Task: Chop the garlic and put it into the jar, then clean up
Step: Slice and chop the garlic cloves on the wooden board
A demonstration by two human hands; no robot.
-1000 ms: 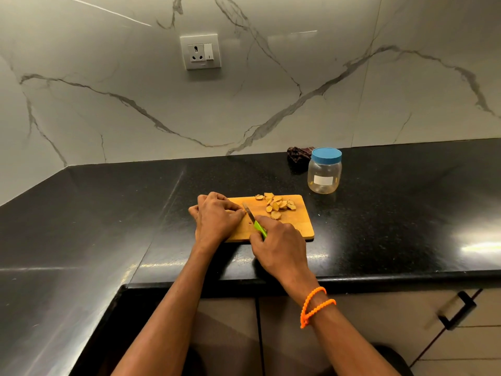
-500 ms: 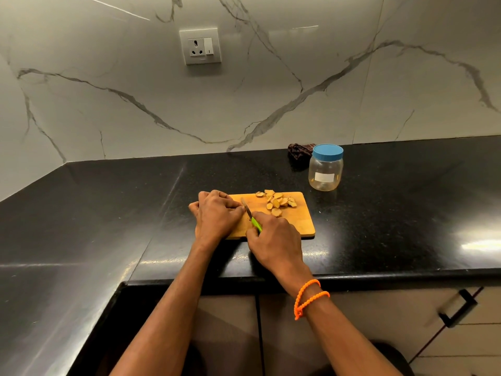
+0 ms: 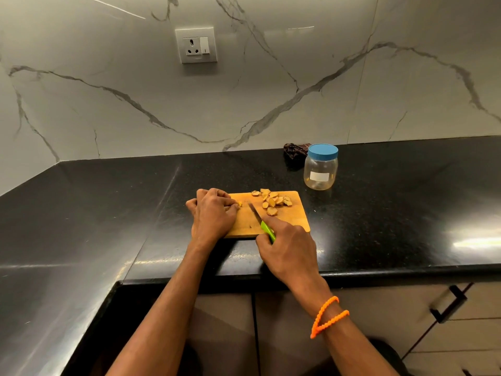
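Note:
A wooden cutting board (image 3: 294, 221) lies on the black counter. Several cut slices (image 3: 273, 201) are piled at its far side. My left hand (image 3: 212, 213) rests on the board's left end and pinches a small uncut piece (image 3: 239, 204) under curled fingertips. My right hand (image 3: 287, 246) grips a knife (image 3: 254, 211) by its green handle, the blade lying on the board just right of that piece. A clear jar (image 3: 320, 169) with a blue lid on stands behind the board to the right.
A dark crumpled cloth (image 3: 294, 150) lies behind the jar against the marble wall. A wall socket (image 3: 195, 45) sits above. The counter's front edge (image 3: 379, 272) runs just below my right hand, with cabinet doors and a black handle (image 3: 447, 302) beneath.
The knife blade has shifted slightly right, away from my left fingertips, and the small piece now shows at them. Both hands stay on the board.

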